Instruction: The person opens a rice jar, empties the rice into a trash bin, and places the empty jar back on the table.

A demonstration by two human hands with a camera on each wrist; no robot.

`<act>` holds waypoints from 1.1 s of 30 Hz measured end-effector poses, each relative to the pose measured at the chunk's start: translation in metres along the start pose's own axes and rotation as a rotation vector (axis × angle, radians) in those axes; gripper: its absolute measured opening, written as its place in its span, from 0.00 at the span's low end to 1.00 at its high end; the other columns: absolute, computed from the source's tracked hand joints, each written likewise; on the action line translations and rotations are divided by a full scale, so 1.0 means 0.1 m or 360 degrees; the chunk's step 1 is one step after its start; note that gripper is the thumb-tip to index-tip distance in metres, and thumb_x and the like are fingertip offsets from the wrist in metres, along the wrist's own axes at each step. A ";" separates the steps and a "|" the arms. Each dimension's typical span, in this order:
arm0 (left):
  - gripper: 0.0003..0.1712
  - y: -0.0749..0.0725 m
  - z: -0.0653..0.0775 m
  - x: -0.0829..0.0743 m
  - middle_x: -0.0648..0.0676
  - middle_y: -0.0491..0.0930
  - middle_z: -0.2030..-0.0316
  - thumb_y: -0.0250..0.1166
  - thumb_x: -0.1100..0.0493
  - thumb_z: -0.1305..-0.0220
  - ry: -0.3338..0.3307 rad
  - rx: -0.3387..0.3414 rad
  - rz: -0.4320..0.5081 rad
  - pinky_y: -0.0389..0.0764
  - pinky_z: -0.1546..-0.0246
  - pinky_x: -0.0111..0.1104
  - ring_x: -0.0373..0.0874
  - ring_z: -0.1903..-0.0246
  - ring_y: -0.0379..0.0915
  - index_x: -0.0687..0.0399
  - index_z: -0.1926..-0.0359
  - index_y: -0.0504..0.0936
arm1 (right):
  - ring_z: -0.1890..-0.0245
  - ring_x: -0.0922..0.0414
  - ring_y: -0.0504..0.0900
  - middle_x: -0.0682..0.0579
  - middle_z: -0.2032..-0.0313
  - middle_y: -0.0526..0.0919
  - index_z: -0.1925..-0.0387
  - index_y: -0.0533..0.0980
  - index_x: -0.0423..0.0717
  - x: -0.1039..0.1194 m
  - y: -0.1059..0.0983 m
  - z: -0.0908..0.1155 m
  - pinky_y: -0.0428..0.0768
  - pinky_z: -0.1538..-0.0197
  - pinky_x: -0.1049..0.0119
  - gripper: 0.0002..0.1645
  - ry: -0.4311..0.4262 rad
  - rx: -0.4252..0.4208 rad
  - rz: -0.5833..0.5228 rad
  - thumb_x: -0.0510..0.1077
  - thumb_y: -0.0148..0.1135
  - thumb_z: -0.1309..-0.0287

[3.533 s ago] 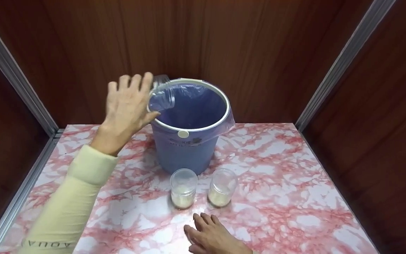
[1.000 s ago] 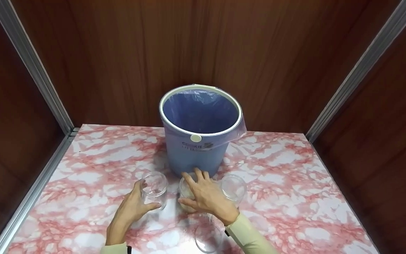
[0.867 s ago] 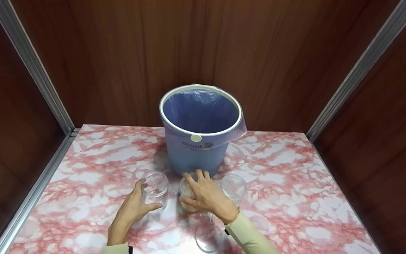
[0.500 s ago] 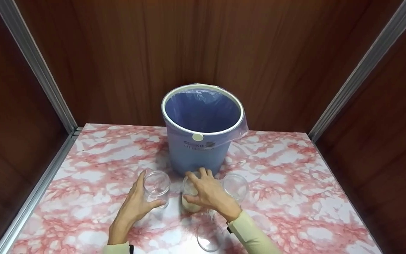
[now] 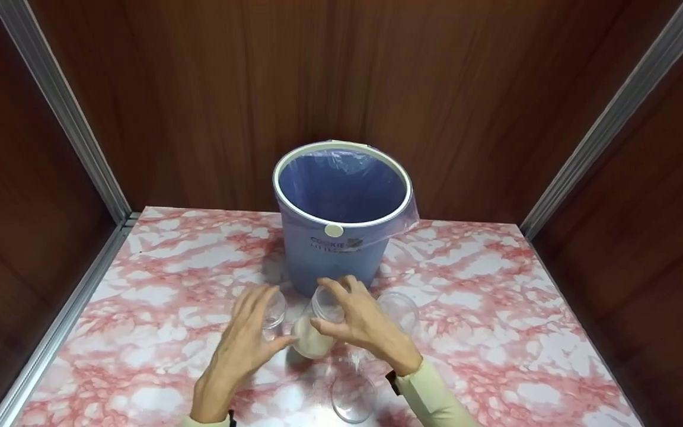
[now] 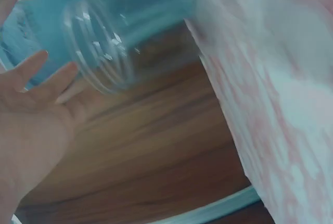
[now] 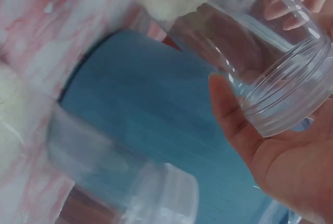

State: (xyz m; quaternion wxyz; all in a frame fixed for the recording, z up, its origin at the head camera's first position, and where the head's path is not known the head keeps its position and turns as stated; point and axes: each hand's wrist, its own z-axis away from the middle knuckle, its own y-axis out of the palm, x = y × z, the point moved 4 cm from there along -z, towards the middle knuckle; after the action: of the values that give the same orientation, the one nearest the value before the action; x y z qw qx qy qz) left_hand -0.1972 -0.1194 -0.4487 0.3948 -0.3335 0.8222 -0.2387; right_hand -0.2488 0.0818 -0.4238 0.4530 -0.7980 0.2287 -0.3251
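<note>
My right hand (image 5: 371,323) grips a clear jar (image 5: 313,339) near its mouth. The jar leans, and pale grainy stuff lies at its bottom end. In the right wrist view the thumb (image 7: 229,109) presses along the clear jar wall. My left hand (image 5: 241,344) has its fingers apart, beside a second clear jar (image 5: 276,311) that looks empty; in the left wrist view the fingers (image 6: 60,78) are near the ridged neck of a clear jar (image 6: 130,31). A third jar (image 5: 401,308) stands right of my right hand, partly hidden; it has pale contents (image 7: 8,114).
Behind the jars stands a blue bin (image 5: 318,267) with a white rim and a plastic bag liner. Near the front lies a clear round-rimmed object (image 5: 353,398), its kind unclear. Dark wood panels (image 5: 229,89) close off the back and sides of the marbled table (image 5: 472,284).
Earlier my left hand held a clear jar at the bin's rim; it came down to the table. Lately my right hand has tilted the middle jar, and my left hand has moved right towards it.
</note>
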 end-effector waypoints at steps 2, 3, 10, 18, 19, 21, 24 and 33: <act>0.50 0.02 -0.01 -0.09 0.59 0.68 0.40 0.77 0.45 0.63 0.0049 0.0021 0.0048 0.61 0.38 0.51 0.58 0.37 0.57 0.57 0.38 0.67 | 0.60 0.59 0.71 0.51 0.54 0.70 0.38 0.65 0.59 0.02 -0.05 0.01 0.76 0.57 0.63 0.40 0.0005 -0.0019 -0.0061 0.69 0.59 0.51; 0.49 0.02 -0.02 -0.12 0.58 0.68 0.40 0.76 0.45 0.62 0.0068 0.0035 0.0065 0.62 0.39 0.49 0.58 0.37 0.58 0.57 0.38 0.68 | 0.60 0.59 0.71 0.52 0.54 0.69 0.38 0.65 0.59 0.03 -0.07 0.01 0.75 0.57 0.64 0.40 0.0011 -0.0028 -0.0085 0.69 0.59 0.51; 0.49 0.12 -0.02 -0.29 0.56 0.67 0.39 0.74 0.44 0.59 0.0021 0.0167 0.0205 0.67 0.41 0.43 0.52 0.38 0.62 0.55 0.36 0.65 | 0.57 0.60 0.71 0.55 0.53 0.69 0.37 0.64 0.58 0.13 -0.20 0.00 0.75 0.56 0.64 0.41 0.0026 -0.0049 -0.0226 0.68 0.60 0.52; 0.59 0.21 0.02 -0.46 0.54 0.60 0.35 0.72 0.38 0.59 -0.0007 0.0235 0.0316 0.66 0.40 0.46 0.51 0.37 0.59 0.50 0.30 0.52 | 0.62 0.62 0.71 0.55 0.51 0.69 0.38 0.65 0.59 0.26 -0.39 0.07 0.75 0.64 0.71 0.40 -0.0024 -0.0099 -0.0292 0.66 0.61 0.51; 0.60 0.22 0.02 -0.47 0.53 0.59 0.34 0.72 0.38 0.59 -0.0012 0.0248 0.0324 0.66 0.41 0.46 0.51 0.36 0.58 0.49 0.29 0.50 | 0.63 0.62 0.71 0.54 0.51 0.69 0.38 0.65 0.59 0.28 -0.41 0.08 0.74 0.65 0.72 0.40 -0.0041 -0.0103 -0.0289 0.66 0.61 0.51; 0.62 0.24 0.03 -0.50 0.53 0.59 0.34 0.72 0.37 0.60 -0.0014 0.0263 0.0338 0.66 0.41 0.45 0.50 0.36 0.59 0.47 0.29 0.48 | 0.65 0.62 0.71 0.55 0.52 0.69 0.37 0.64 0.60 0.32 -0.44 0.10 0.73 0.68 0.73 0.40 -0.0073 -0.0100 -0.0284 0.66 0.61 0.51; 0.62 0.27 0.04 -0.53 0.54 0.60 0.35 0.72 0.37 0.60 0.0030 0.0230 0.0337 0.67 0.42 0.44 0.50 0.38 0.61 0.49 0.29 0.47 | 0.64 0.62 0.70 0.54 0.50 0.68 0.36 0.63 0.60 0.35 -0.48 0.12 0.73 0.67 0.73 0.41 -0.0133 -0.0092 -0.0273 0.65 0.62 0.51; 0.60 0.35 0.04 -0.63 0.54 0.67 0.44 0.78 0.44 0.66 0.0096 -0.0186 -0.0009 0.73 0.49 0.38 0.47 0.47 0.65 0.55 0.33 0.58 | 0.38 0.50 0.63 0.45 0.36 0.59 0.31 0.55 0.56 0.33 -0.59 0.17 0.74 0.46 0.53 0.49 -0.0196 -0.0001 -0.0129 0.69 0.58 0.50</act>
State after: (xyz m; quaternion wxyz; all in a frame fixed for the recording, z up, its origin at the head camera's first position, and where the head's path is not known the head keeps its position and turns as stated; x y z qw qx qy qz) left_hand -0.1772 -0.0500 -0.4432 0.3491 -0.3509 0.8453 -0.2012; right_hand -0.2097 0.0981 -0.3681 0.4523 -0.8253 0.1680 -0.2934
